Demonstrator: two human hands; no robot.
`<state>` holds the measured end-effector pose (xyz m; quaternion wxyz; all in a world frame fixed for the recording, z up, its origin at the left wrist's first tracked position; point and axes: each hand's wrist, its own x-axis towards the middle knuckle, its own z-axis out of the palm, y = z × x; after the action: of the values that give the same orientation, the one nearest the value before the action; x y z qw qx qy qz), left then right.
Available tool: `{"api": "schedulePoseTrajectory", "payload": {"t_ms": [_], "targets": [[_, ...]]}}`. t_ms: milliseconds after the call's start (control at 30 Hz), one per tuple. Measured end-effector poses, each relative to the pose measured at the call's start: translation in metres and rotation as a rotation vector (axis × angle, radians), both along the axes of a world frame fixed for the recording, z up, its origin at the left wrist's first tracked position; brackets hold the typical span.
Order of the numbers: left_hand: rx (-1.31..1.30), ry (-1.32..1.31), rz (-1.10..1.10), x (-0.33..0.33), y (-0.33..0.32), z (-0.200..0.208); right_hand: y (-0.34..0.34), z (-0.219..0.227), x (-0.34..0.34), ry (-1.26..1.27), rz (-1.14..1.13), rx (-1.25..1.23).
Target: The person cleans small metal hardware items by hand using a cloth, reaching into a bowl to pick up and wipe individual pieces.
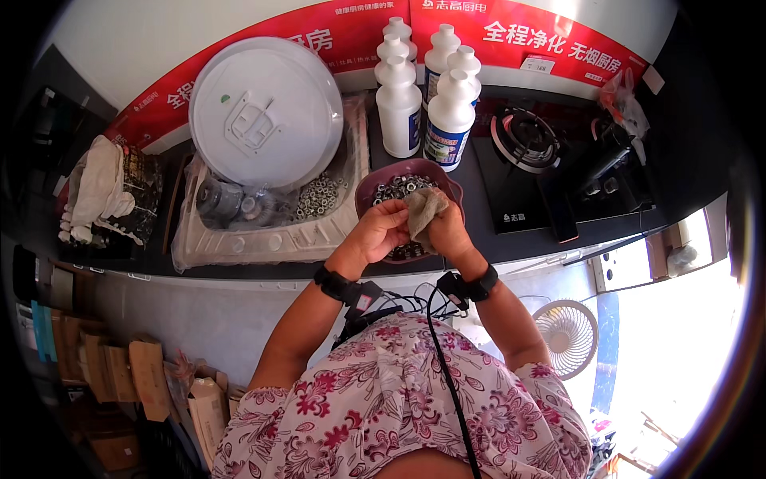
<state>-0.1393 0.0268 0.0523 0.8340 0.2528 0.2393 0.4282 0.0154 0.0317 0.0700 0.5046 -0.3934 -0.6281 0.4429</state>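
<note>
A grey-brown cloth (425,214) is bunched in my right hand (451,235), whose fingers are wrapped round it. My left hand (381,231) meets the cloth's left edge with its fingers pinched together; whatever is between them is too small or hidden to make out. Both hands are over a maroon plastic bowl (365,190), which stands at the counter's front edge. Small shiny metal pieces (395,187), looking like nuts, fill it. More such metal pieces (319,197) lie in the plastic-wrapped sink (275,243) to the left.
Several white bottles (451,116) stand behind the bowl. A large round white cover (267,112) leans over the sink. White gloves (102,188) lie at far left. To the right are a black gas hob (511,195) and a phone (558,211). A fan (566,339) stands below.
</note>
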Motion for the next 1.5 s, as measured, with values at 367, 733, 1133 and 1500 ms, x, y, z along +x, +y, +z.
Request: {"api": "schedulePoseTrajectory", "payload": {"t_ms": [367, 733, 1133, 1500], "targets": [[-0.02, 0.016, 0.115, 0.004, -0.004, 0.006, 0.002, -0.004, -0.002, 0.015, 0.098, -0.009], [-0.035, 0.066, 0.144, 0.006, -0.005, 0.008, 0.002, -0.008, 0.0, -0.004, 0.107, -0.046], [-0.082, 0.087, 0.117, 0.007, -0.004, 0.007, -0.004, 0.005, 0.001, 0.032, 0.046, -0.072], [-0.05, 0.027, 0.119, 0.004, -0.004, 0.01, 0.001, -0.003, -0.003, 0.04, 0.145, 0.006]]}}
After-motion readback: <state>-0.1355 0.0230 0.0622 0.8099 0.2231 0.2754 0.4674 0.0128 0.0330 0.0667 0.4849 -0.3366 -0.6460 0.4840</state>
